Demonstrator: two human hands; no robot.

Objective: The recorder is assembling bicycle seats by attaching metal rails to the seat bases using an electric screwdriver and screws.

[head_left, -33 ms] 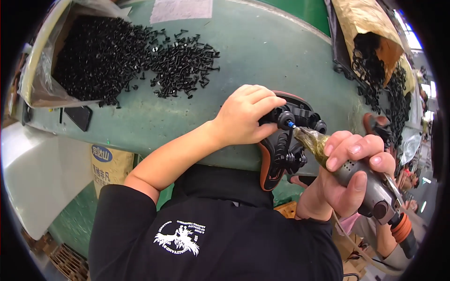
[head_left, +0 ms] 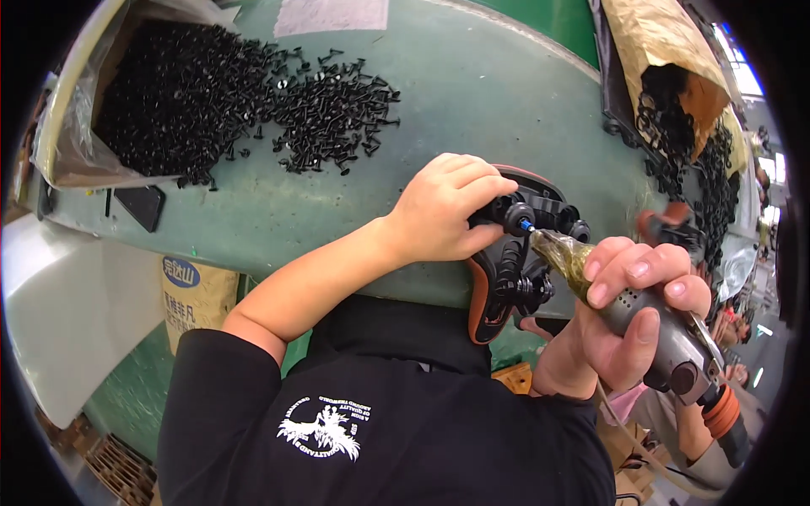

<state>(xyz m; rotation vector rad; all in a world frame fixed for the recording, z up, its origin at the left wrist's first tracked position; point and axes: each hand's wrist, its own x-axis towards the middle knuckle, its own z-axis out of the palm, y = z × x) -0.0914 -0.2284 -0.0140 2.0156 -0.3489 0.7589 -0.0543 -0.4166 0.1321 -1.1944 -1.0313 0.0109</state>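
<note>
Honestly nothing has shifted from the frame just before: same pose, same contact, so the screwdriving on this piece is mid-go and not finished (no sign of either hand letting off).

Biggest thing first: the green table (head_left: pixel 472 101) carries everything. At its near edge sits the black-and-orange plastic housing (head_left: pixel 506 278), partly hanging over the person's black shirt. The left hand (head_left: pixel 443 211) is clamped over the top of the housing, a closed grip with the fingers curled round its upper rim, pinning it to the table. The right hand (head_left: pixel 624 312) has a full fist grip round the grey air screwdriver (head_left: pixel 666 346), which tilts in from the lower right. Its yellowish clear nose sleeve (head_left: pixel 561 253) points at a round black boss on the housing, and the little blue-tipped bit (head_left: pixel 525 225) is touching it.

Other stuff around: a plastic-lined box of black screws (head_left: pixel 169 84) at the far left, with a loose spill of screws (head_left: pixel 329 110) fanning out beside it, well apart from the hands. Far right there's a brown paper bag (head_left: pixel 666 42) dumping black ring-like parts (head_left: pixel 717 185) down the table edge (can't tell exactly what they are). A yellow sack (head_left: pixel 198 295) stands below the table.

In the way? Not much. Another person's arm (head_left: pixel 700 438) sits just behind the screwdriver's hose end, lower right, so that corner is tight.
</note>
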